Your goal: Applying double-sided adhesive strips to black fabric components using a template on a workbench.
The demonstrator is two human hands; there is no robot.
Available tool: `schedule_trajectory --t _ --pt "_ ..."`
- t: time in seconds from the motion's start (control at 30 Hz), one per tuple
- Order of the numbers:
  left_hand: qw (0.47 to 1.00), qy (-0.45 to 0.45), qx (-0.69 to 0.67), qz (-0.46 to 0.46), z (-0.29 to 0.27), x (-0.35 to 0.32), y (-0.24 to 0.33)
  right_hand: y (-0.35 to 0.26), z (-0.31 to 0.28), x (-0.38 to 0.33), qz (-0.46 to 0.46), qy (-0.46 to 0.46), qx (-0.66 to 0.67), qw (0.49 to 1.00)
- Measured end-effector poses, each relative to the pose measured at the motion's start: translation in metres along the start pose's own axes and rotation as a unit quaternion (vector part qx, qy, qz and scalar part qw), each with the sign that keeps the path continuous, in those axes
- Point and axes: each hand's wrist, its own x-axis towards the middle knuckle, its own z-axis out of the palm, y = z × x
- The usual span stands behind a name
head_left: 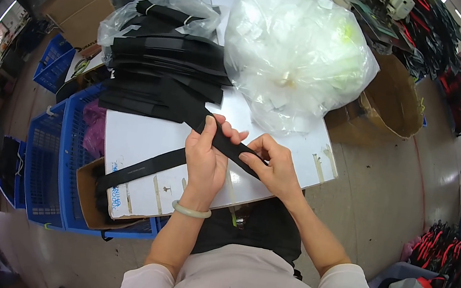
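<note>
My left hand (206, 155) grips a flat black fabric strip (230, 147) over the white table, thumb on top and fingers curled under it. My right hand (274, 167) pinches the strip's lower right end between thumb and fingers. The strip's wider upper end reaches back to a layered pile of black fabric pieces (166, 54) on the table's left. A long black band (146, 171) runs from behind my left wrist over the table edge into a cardboard box (90, 194). Whether band and strip are joined is hidden by my left hand.
The white table (294, 153) ends just before my body. A large clear plastic bag (297, 58) with pale contents stands at its back right, beside a big open cardboard box (395, 100). Blue plastic crates (49, 161) flank the left edge. Grey bin (401, 277) lower right.
</note>
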Motion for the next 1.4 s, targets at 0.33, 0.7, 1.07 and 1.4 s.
schedule_trajectory --t 0.33,0.7,1.07,1.4 --pt "0.996 -0.011 -0.084 -0.02 0.023 0.01 -0.012 0.003 -0.007 -0.004 -0.142 0.126 -0.149 0.97" --pt "0.988 0.118 0.047 -0.084 -0.005 0.013 -0.026 0.015 -0.017 0.0 -0.025 0.128 -0.08 0.988" --pt "0.981 0.105 0.051 -0.157 -0.011 0.008 -0.031 0.092 -0.029 0.095 -0.024 0.258 -0.449 0.855" --pt "0.978 0.088 0.033 -0.186 -0.014 0.006 -0.037 0.012 -0.037 0.074 -0.22 0.237 -0.463 0.825"
